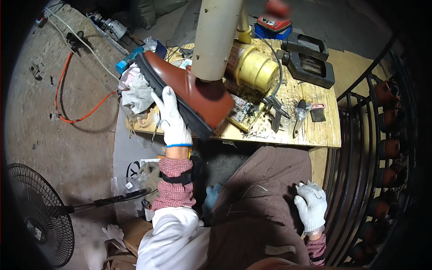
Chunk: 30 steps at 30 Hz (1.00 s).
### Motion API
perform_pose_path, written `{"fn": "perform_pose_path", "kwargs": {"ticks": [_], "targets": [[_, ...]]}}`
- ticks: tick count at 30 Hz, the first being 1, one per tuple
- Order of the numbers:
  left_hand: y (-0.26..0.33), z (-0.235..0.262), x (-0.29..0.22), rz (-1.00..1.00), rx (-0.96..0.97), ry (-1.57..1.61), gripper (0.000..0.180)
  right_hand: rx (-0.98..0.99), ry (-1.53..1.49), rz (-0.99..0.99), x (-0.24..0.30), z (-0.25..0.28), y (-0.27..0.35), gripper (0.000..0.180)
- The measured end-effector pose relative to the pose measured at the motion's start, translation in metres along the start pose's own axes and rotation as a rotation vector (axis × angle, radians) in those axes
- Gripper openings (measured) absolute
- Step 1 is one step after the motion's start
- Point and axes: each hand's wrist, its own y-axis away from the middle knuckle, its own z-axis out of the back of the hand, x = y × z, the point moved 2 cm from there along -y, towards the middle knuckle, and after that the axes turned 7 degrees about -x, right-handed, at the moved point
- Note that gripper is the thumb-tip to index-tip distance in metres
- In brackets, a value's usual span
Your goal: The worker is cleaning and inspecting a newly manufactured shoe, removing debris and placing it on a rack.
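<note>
Head view: extended left hand (174, 121) grasps brown boot (180, 80); right hand (311, 204) rests, loosely spread.

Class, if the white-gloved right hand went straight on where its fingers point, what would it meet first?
Likely the brown, finely striped cloth apron just ahead, though depth there is unclear.

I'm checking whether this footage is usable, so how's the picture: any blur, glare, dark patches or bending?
Head view: black surrounds the corners; head view: a red object at the top is blurred, too soft to identify; head view: the brown boot carries a soft highlight; head view: the rack bends toward the right rim and darkens lower down.
</note>
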Motion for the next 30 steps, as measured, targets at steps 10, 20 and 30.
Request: {"fn": "perform_pose_path", "kwargs": {"ticks": [10, 20, 30], "targets": [[-0.022, -0.035, -0.001, -0.130, 0.064, -0.078, 0.098, -0.049, 0.038, 0.234, 0.031, -0.002, -0.040, 0.032], [0.068, -0.020, -0.011, 0.246, -0.132, 0.202, 0.097, -0.298, -0.029, 0.863, 0.152, -0.048, -0.163, 0.051], [0.052, 0.017, -0.017, 0.198, -0.083, 0.316, 0.072, 0.930, 0.167, 0.484, 0.048, -0.062, -0.064, 0.022]]}}
